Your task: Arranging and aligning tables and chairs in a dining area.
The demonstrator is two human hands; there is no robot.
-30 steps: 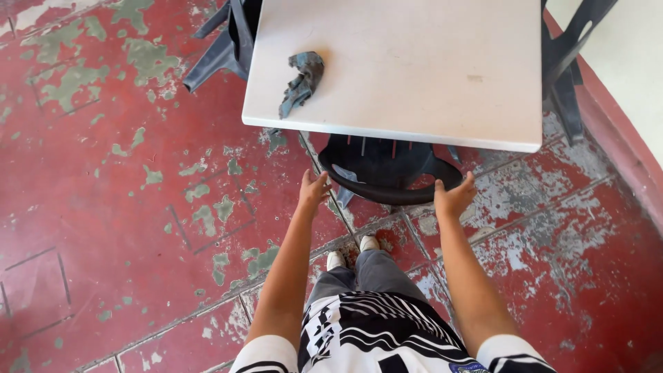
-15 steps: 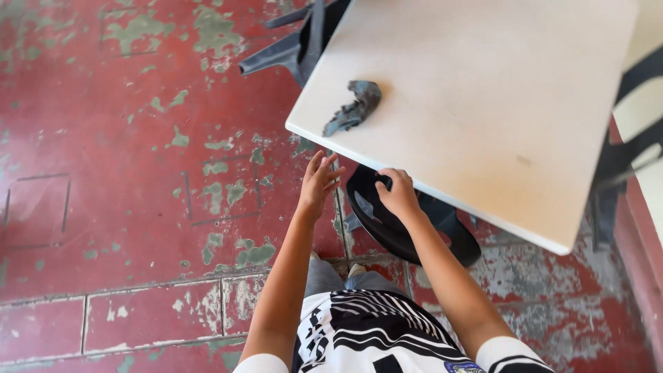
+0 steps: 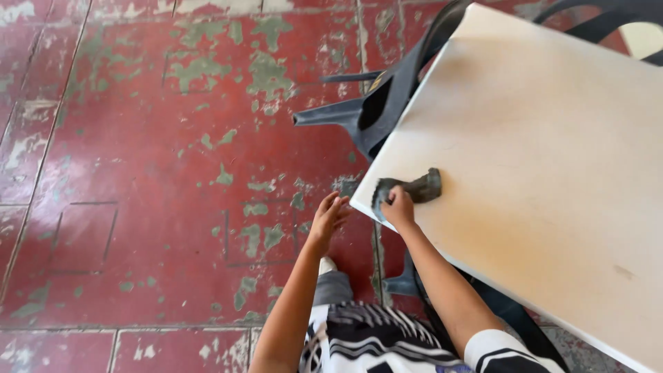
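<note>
Underfoot, a red painted floor (image 3: 138, 207), worn through to green and grey in patches, with scored lines between slabs. Across the right of the view, a white square table (image 3: 552, 179), top faintly stained, one corner pointing toward the body. Behind the far edge, a dark plastic chair (image 3: 373, 114) tipped in against the table; another dark chair (image 3: 497, 311) tucked beneath the near edge.

At that near corner, just inside the edge, a crumpled dark grey rag (image 3: 409, 190), bunched into a short roll. Looks soft and limp, very light, probably damp judging by the dull sheen; nothing fragile, nothing slippery. Likely to fold and trail if lifted by one end, so best gathered at the bunched middle or pressed flat under the palm and dragged.

Right hand (image 3: 398, 209) down on the rag's near end, fingers curled over the cloth and closed on it, knuckles up.

Left hand (image 3: 327, 220) hanging in the air just off the table corner, above the floor, fingers loosely spread, holding nothing and touching nothing.
</note>
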